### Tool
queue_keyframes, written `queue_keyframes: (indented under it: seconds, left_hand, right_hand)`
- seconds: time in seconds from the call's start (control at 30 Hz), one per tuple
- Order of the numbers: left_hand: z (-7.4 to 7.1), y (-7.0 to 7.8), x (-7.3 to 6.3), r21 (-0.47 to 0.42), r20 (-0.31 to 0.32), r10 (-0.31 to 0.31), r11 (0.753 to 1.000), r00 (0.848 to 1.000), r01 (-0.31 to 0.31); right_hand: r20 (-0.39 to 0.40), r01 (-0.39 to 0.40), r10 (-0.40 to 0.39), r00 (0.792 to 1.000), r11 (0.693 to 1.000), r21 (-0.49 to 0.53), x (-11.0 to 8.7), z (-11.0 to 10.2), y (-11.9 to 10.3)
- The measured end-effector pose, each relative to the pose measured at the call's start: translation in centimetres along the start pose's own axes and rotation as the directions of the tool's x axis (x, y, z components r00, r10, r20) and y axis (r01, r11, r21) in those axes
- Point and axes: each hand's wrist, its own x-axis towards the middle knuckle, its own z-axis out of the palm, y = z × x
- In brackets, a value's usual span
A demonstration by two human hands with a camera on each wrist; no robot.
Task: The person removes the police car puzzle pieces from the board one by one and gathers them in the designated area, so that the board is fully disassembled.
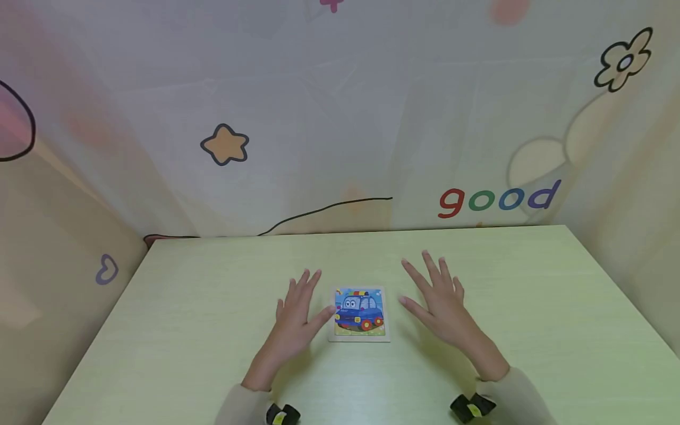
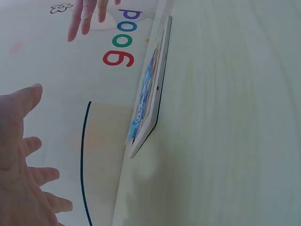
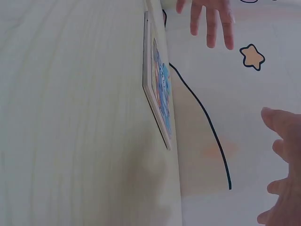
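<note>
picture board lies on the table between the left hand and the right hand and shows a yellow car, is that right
The colour is wrong: the car is blue, as the head view shows. The picture board does lie on the table between the left hand and the right hand.

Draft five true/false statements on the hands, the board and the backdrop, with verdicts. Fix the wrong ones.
1. The picture board lies flat on the table, between the left hand and the right hand in the head view. True.
2. The right hand grips the board's edge. False: it is apart from the board, fingers spread.
3. The car pictured on the board is mainly blue. True.
4. In the head view, the star is left of the word "good". True.
5. All four letters of that word are one colour. False: they are red, green, blue and purple.
</note>
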Motion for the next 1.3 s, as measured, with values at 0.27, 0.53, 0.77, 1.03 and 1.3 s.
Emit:
queue_keyframes:
  seconds: [0.27,0.53,0.77,1.03,1.3]
  left_hand:
    - [0.6,-0.7,0.8,-0.189,-0.006,-0.022,0.982,1.0,0.021]
    - [0.8,-0.9,1.5,-0.356,0.028,-0.103,0.928,0.994,0.106]
    - [1.5,-1.2,2.6,-0.406,0.107,-0.242,0.875,0.964,0.264]
    - [1.9,-1.6,3.0,-0.42,0.155,-0.292,0.845,0.944,0.331]
    - [2.0,-2.3,3.4,-0.371,0.208,-0.3,0.857,0.931,0.358]
  right_hand:
    - [-0.022,0.002,0.001,1.0,0.993,0.121,0.8,1.3,0.2]
    - [-0.014,-0.014,0.02,1.0,0.948,0.319,1.5,2.2,0.2]
    - [-0.004,-0.028,0.033,0.999,0.901,0.433,2.1,3.3,0.4]
    - [0.045,-0.089,0.077,0.996,0.836,0.541,2.9,3.9,0.3]
    - [0.125,-0.188,0.141,0.982,0.722,0.666,4.0,4.6,-0.4]
